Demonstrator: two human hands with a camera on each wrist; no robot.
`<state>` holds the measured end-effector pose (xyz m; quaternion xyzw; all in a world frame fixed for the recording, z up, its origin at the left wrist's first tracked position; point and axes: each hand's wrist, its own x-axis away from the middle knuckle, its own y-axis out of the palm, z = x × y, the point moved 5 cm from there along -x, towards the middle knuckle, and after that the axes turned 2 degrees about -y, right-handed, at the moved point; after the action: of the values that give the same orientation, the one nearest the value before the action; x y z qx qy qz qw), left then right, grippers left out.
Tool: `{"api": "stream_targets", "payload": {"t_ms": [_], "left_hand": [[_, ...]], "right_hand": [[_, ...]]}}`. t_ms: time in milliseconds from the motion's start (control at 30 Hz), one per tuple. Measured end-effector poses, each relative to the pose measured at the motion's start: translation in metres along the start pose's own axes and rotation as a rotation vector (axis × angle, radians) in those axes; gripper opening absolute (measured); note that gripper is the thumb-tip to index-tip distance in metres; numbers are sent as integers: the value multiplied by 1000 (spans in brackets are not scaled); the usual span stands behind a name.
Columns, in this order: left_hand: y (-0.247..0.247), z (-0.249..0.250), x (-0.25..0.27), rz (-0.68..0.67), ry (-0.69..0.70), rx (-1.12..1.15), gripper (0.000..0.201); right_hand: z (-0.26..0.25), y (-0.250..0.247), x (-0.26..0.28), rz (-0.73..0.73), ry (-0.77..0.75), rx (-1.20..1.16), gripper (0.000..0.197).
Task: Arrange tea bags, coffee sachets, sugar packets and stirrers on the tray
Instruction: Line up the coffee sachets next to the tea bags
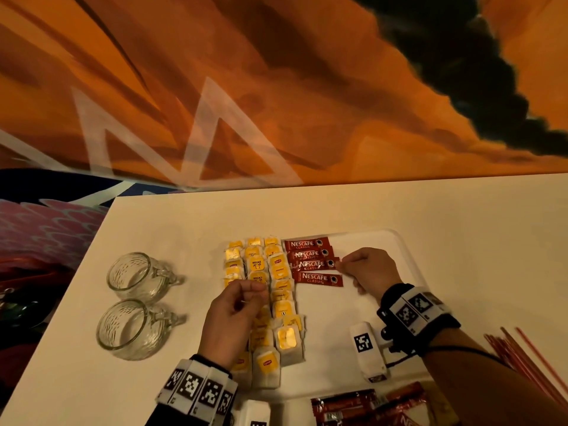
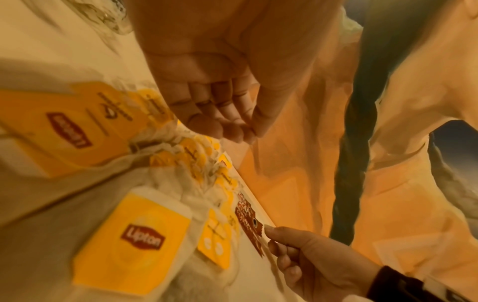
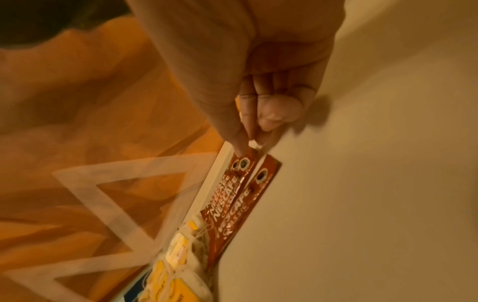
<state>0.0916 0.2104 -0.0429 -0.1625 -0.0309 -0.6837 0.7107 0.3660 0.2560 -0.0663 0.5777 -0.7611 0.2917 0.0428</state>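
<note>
A white tray [image 1: 396,238] lies on the white table. Yellow Lipton tea bags [image 1: 281,269] fill its left part in three rows, seen close in the left wrist view as tea bags [image 2: 139,239]. Beside them lie several red Nescafe sachets stacked in a column. My right hand [image 1: 339,264] pinches the right end of the third sachet [image 1: 313,265]; the right wrist view shows that hand [image 3: 248,143] with thumb and finger on the sachet [image 3: 240,165]. My left hand [image 1: 255,295] hovers over the tea bags, fingers curled to the thumb, seemingly pinching a thin tea bag string.
Two glass mugs [image 1: 135,275] [image 1: 129,329] lie on their sides left of the tray. Red stirrers [image 1: 522,355] lie on the table at the right. Loose red sachets [image 1: 353,407] are piled at the near edge. An orange painted wall runs behind the table.
</note>
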Motion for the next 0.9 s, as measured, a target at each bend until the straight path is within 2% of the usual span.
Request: {"api": "stream_targets", "payload": {"t_ms": [333,433,533,700,900], "left_hand": [[-2,-1,3,-2,0,-9,12],[-3,-1,3,-2,3,-6,12],[-4,0,4,3,6,13,10],[-1,-2,1,-5,6,-13,10],[-3,5,6,-11,10,-15,11]], "right_hand": [[-2,9,-5,-10,-17,58,8],[0,7,-6,-2,-13,90,26],[5,6,-2,-33,-3,271,50],[6,9,-6,-45,-40,421,50],[-7,6,0,-87,-68,413,47]]}}
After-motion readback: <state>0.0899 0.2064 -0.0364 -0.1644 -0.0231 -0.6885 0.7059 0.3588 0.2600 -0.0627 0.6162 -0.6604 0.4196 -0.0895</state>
